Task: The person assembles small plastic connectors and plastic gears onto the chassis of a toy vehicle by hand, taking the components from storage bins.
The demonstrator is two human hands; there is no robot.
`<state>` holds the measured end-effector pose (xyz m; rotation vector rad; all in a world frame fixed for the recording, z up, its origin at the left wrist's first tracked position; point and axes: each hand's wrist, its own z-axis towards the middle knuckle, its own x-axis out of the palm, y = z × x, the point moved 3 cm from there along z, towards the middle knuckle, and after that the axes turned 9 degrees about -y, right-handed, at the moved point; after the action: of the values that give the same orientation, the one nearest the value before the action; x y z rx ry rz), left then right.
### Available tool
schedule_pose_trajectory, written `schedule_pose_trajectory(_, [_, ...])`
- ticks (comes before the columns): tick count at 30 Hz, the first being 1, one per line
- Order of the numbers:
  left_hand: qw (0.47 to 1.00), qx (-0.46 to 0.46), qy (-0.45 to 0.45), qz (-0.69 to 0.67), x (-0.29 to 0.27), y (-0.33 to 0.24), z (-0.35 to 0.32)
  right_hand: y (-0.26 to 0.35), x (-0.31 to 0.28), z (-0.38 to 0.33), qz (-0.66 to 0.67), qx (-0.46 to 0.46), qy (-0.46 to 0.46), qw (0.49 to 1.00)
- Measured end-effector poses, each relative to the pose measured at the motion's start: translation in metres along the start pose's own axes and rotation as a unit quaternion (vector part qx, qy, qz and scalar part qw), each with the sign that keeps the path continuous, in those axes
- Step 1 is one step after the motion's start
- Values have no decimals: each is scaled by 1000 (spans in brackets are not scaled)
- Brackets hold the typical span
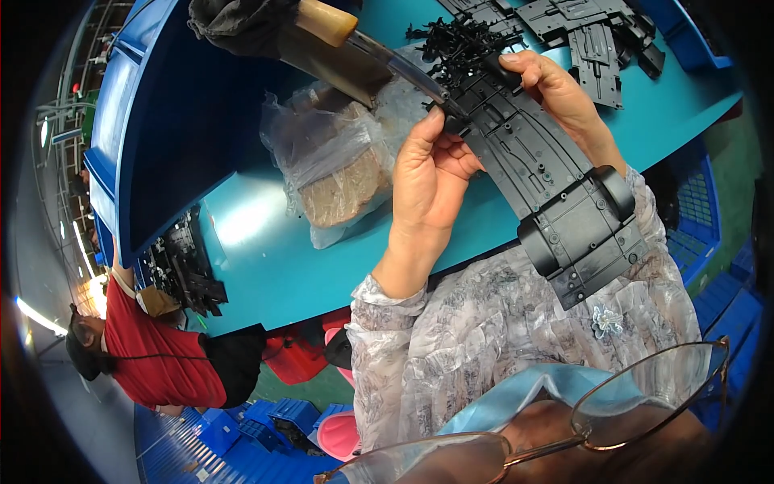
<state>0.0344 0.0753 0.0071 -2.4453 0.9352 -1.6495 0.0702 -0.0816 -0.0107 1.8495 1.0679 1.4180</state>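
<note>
A long black moulded plastic part (536, 165) slants between my hands, with pegs, slots and two rounded bulges at its near end. My left hand (431, 177) is closed on its far left edge, thumb on top. My right hand (560, 97) grips the far right corner, with fingers partly hidden behind it. Beyond the left thumb, a wooden-handled tool (326, 22) with a narrow metal shaft points toward the part; whether its tip touches cannot be made out. Just past the part lies a tangled heap of small black plastic pieces (468, 44).
A clear plastic bag (343, 173) with brown contents rests on the teal table (266, 270). At left looms a large blue bin (109, 153). More black moulded parts (595, 60) lie at far right. A person in red (165, 355) is at the left, near black parts (189, 270).
</note>
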Motion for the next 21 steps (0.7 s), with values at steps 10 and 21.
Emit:
schedule_pose_trajectory(10, [1000, 6, -8, 8, -2, -1, 0, -1, 3, -1, -14, 1, -32, 999])
schedule_pose_trajectory(21, [1000, -1, 2, 2, 0, -1, 0, 0, 1, 0, -26, -23, -6, 999])
